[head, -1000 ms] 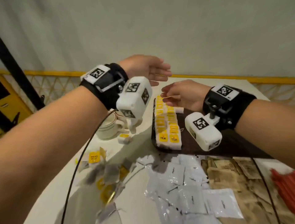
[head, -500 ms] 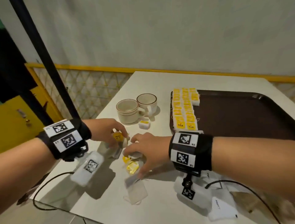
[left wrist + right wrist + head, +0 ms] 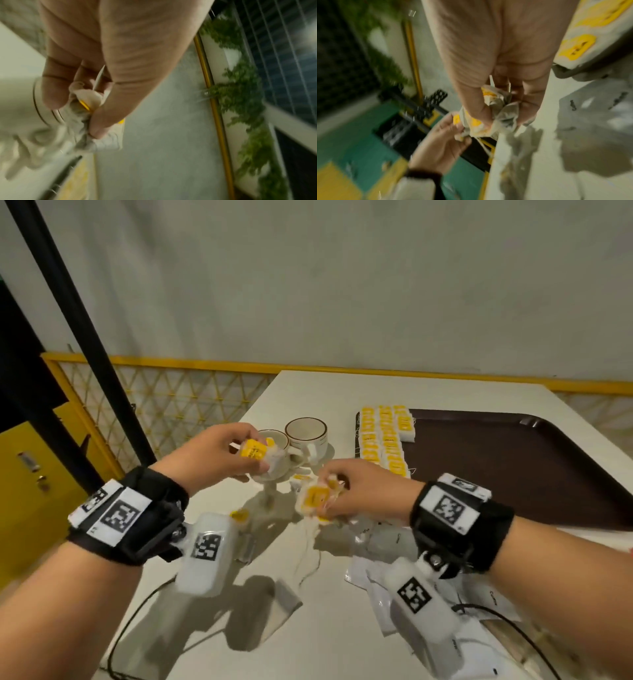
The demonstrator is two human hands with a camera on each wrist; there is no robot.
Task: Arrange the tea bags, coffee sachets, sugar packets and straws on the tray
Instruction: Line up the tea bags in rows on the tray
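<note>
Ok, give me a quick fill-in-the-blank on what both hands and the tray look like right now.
1. The left hand and the right hand each hold a bunch of ____.
2. The tea bags already arranged lie along the ____ edge of the brown tray.
3. Two ____ stand on the table left of the tray.

Missing words: tea bags; left; cups

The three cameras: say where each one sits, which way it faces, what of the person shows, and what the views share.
Head: worn on the head, looking down over the table and tray; both forearms, left hand and right hand show.
Left wrist: along the left hand at its pinched tea bags.
Right wrist: along the right hand at its tea bags; the left hand shows too.
Shared: all show hands gripping tea bags.
</note>
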